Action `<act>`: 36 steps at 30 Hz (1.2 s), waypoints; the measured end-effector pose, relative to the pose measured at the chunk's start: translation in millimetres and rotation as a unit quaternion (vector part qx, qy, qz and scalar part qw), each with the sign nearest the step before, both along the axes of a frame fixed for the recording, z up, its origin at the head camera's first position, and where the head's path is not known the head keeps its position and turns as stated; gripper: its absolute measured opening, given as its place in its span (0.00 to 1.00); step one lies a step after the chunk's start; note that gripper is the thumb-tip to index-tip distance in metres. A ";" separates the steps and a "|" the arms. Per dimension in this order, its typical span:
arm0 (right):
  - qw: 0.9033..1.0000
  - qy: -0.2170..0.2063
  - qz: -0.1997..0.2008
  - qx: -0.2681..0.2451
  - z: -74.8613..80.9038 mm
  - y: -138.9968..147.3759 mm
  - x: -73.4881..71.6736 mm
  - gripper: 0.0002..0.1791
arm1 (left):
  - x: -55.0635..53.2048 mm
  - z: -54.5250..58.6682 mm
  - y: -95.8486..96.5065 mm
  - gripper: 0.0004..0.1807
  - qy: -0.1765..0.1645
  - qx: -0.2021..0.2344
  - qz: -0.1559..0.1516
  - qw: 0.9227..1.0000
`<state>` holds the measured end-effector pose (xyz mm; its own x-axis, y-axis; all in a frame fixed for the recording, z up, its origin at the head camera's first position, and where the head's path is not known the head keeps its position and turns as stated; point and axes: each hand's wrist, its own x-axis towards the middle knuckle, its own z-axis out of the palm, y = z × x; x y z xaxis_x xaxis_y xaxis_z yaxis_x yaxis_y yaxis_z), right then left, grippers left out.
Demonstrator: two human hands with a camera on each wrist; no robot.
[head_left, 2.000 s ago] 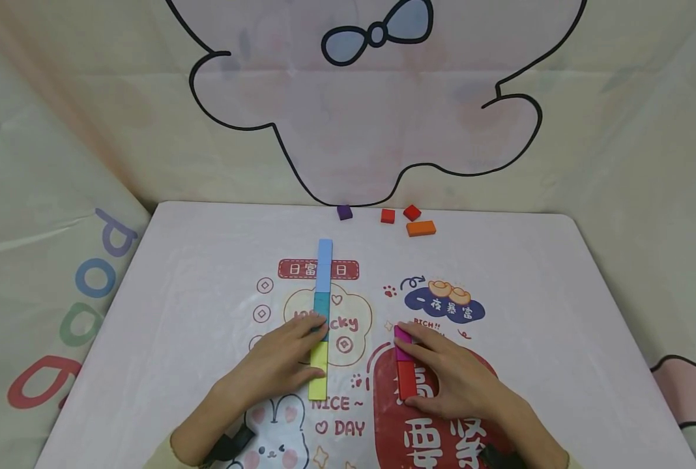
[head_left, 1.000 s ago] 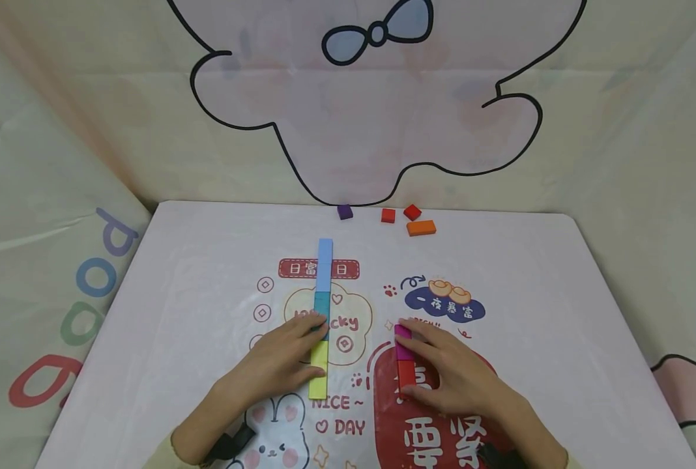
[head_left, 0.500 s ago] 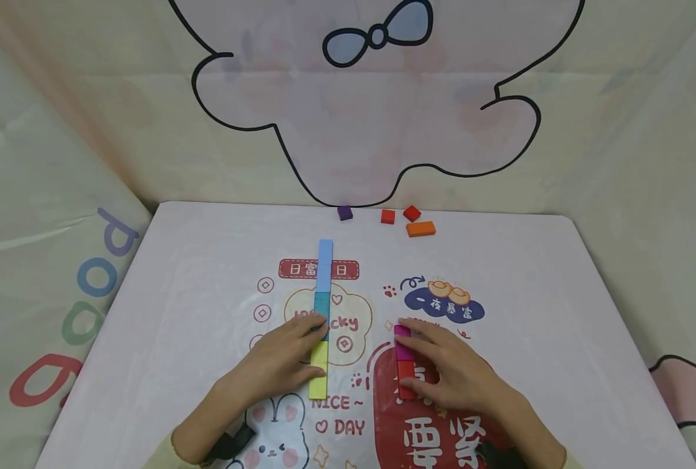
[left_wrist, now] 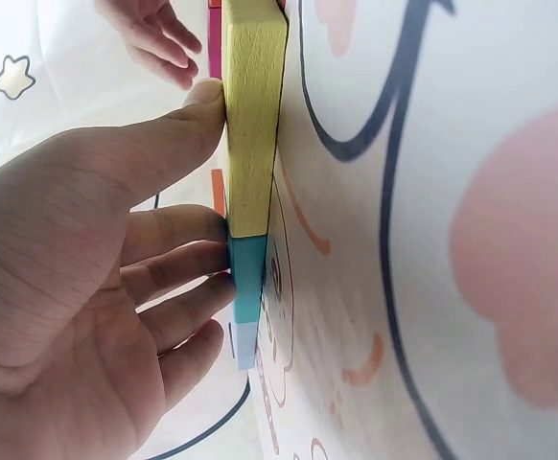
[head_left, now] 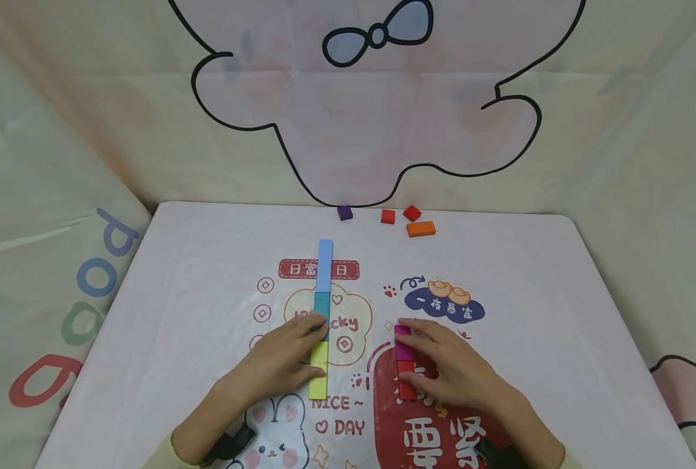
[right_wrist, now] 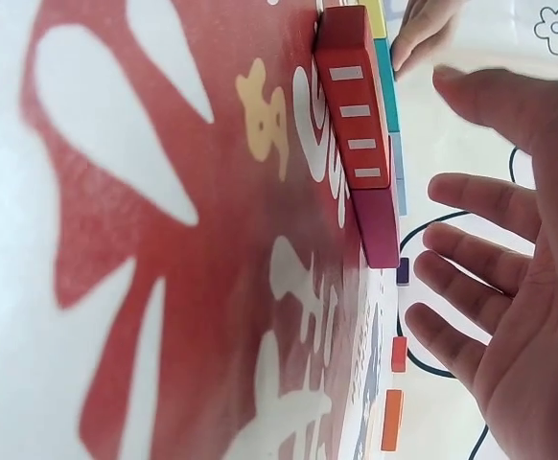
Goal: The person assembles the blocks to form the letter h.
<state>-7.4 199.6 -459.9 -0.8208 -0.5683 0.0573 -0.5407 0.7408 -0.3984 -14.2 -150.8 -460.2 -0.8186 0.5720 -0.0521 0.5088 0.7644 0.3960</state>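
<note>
In the head view, a straight row of blocks runs away from the person: a yellow block (head_left: 319, 387), a teal block (head_left: 321, 301) and a light blue block (head_left: 324, 264). My left hand (head_left: 283, 355) lies across this row, and its thumb (left_wrist: 202, 101) and fingertips touch the yellow and teal blocks. To the right, a magenta block (head_left: 403, 352) and a red block (head_left: 406, 389) lie end to end. Above them is my right hand (head_left: 453, 368). Its fingers (right_wrist: 485, 206) are spread and apart from both blocks in the right wrist view. White patches mark the red block's side.
At the table's (head_left: 219, 228) far edge lie a purple cube (head_left: 345, 213), two red cubes, one of them the left red cube (head_left: 388, 216), and an orange block (head_left: 421, 228). A printed cloth wall (head_left: 148, 130) rises behind. Printed pictures cover the table's middle.
My right hand's thumb has lifted from the near end of the red block and shifted slightly up along it. The left hand and both rows have stayed in place.
</note>
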 end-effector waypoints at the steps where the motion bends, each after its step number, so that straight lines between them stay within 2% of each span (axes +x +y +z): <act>1: 1.000 0.001 -0.001 -0.002 -0.1 -0.6 -1.0 0.39 | 0.0 0.0 -0.1 0.44 0.000 0.000 0.000 1.000; 14: 0.999 -0.012 -0.007 -0.041 3.5 -8.0 -21.5 0.33 | -1.0 0.0 0.4 0.44 -0.011 -0.003 -0.002 1.000; 23: 0.998 -0.006 -0.012 -0.057 2.1 -10.5 -48.0 0.32 | -1.4 1.1 -0.3 0.44 -0.010 -0.004 -0.003 1.000; 36: 0.996 -0.034 -0.026 -0.083 5.2 -12.9 -84.1 0.30 | -1.4 0.5 0.1 0.44 -0.013 -0.004 -0.001 1.000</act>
